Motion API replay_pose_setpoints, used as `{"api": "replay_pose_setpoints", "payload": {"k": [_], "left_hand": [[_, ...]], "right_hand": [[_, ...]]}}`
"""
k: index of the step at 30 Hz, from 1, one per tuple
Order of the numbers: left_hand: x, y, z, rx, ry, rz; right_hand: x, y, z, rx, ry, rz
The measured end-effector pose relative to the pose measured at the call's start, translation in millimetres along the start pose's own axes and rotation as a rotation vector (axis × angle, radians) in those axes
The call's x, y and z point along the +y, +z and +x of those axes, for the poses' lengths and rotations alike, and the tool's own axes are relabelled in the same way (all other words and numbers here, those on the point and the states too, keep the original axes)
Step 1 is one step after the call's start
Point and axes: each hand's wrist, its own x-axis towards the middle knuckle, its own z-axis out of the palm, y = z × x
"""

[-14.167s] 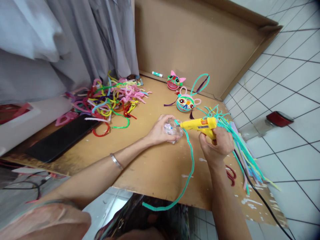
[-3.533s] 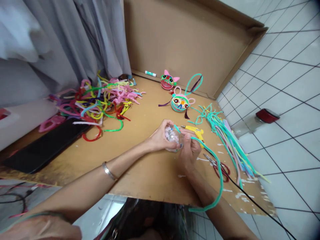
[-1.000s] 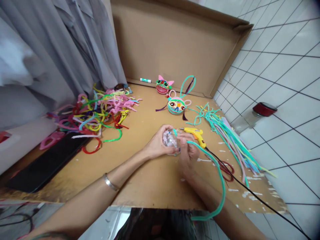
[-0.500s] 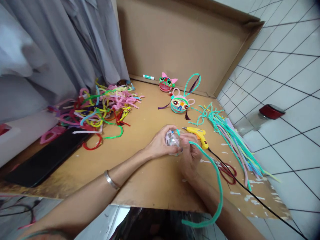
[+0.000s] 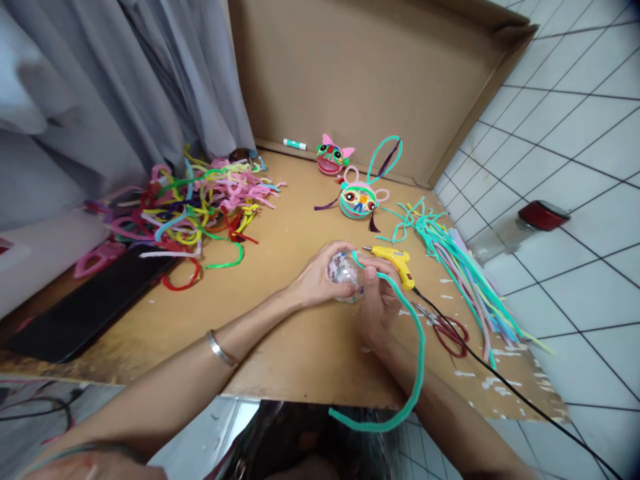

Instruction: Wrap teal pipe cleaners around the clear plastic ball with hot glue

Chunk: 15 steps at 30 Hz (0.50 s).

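Note:
My left hand (image 5: 323, 273) is closed round a clear plastic ball (image 5: 345, 272) that has bits of colour showing in it. Against the ball's right side, my right hand (image 5: 379, 293) pinches a teal pipe cleaner (image 5: 419, 340). One end of the pipe cleaner lies at the ball's upper right; the long free part curves down over my right forearm to the table's front edge. Just beyond my right hand lies a yellow glue gun (image 5: 393, 259). Scissors with red handles (image 5: 450, 333) rest to its right, partly under the black cord.
Tangled coloured pipe cleaners (image 5: 200, 207) are heaped at left, beside a black tray-like slab (image 5: 90, 307). Straight pipe cleaners (image 5: 465, 287) lie at right. Two decorated animal-face balls, one pink-eared (image 5: 333, 157) and one teal (image 5: 358, 202), sit at the back near a glue stick (image 5: 295, 144).
The pipe cleaner's free loop has swung left and inward. Its pinched part now lies over my right fingers, close to the ball. The whole view has shifted slightly.

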Motion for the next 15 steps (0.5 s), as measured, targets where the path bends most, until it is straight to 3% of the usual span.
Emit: {"api": "replay_pose_setpoints", "payload": {"k": [8, 15], "left_hand": [[2.1, 0.4, -0.6, 0.012, -0.005, 0.012], [0.6, 0.1, -1.0, 0.013, -0.025, 0.02]], "right_hand": [[-0.6, 5.4, 0.5, 0.082, 0.041, 0.11], [-3.0, 6.2, -0.2, 0.071, 0.125, 0.163]]}}
